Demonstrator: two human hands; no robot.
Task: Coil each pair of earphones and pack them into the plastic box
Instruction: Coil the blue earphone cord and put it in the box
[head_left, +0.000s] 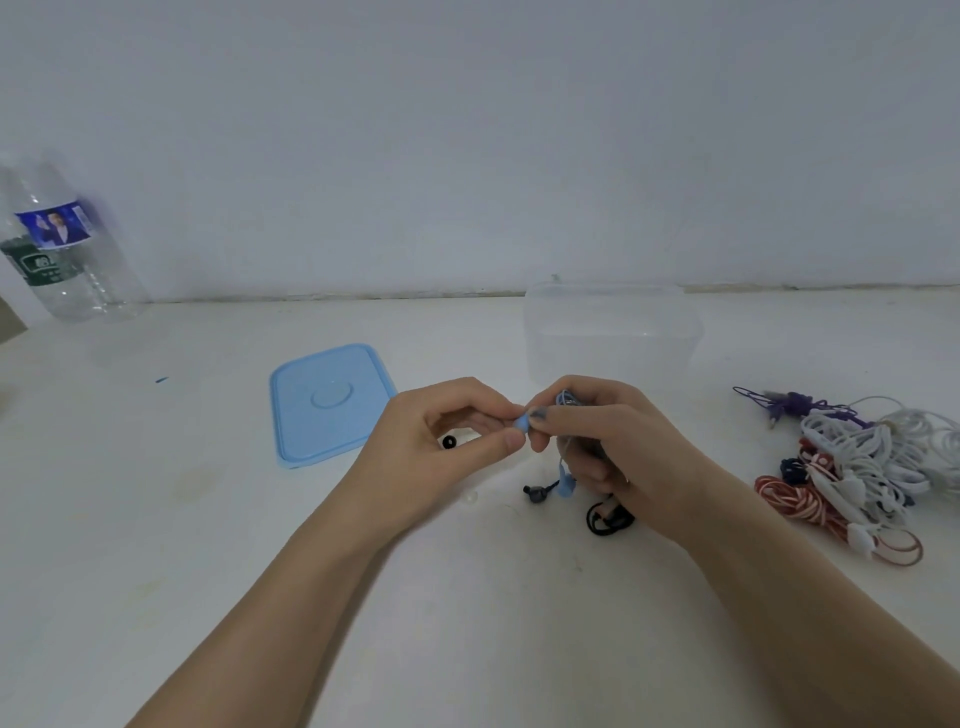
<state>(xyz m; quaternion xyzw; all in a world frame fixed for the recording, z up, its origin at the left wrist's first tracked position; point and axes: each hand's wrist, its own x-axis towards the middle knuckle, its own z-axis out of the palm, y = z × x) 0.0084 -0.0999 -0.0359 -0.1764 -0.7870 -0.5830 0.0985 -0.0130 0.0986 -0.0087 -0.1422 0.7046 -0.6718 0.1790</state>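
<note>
Early stage. Plastic box (613, 332), upper centre-right on the counter (156, 519), looks empty, with its blue lid (327, 405) lying left of it. Tangled earphone pile (862, 467) waits at right edge. Left hand (441, 441) pinches a blue ear tip (521, 425). Right hand (597, 441) grip is closed round the blue earphones (563, 483).

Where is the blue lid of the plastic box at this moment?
In the head view the blue lid lies flat on the table, left of centre, just beside the left hand and left of the open plastic box.
</note>
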